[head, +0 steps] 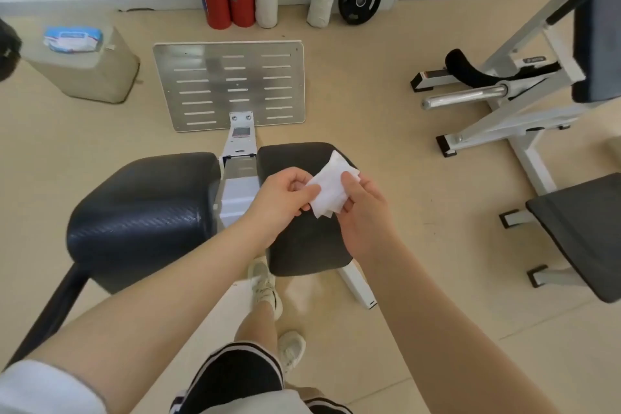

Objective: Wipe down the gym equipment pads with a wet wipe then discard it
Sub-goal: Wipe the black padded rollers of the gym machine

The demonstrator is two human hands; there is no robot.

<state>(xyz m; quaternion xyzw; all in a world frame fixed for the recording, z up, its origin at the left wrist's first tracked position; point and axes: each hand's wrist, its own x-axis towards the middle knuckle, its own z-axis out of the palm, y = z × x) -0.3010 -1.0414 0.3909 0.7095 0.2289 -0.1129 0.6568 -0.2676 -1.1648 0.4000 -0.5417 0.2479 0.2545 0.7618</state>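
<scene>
Wet wipe (331, 186): white, partly folded, pinched between left hand (285, 202) and right hand (364, 212), held above right pad (302, 245).
Left pad (141, 212): alongside, across the white frame.
Risk: a bunched wipe would likely cover little surface; a loose corner may slip free.
Clearance: open floor (403, 144) right of the pads; wipe packet (72, 39) well apart, far left.

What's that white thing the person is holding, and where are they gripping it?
A white wet wipe, held above the right pad. The left hand pinches its left edge; the right hand grips its right side, thumb on top.
</scene>
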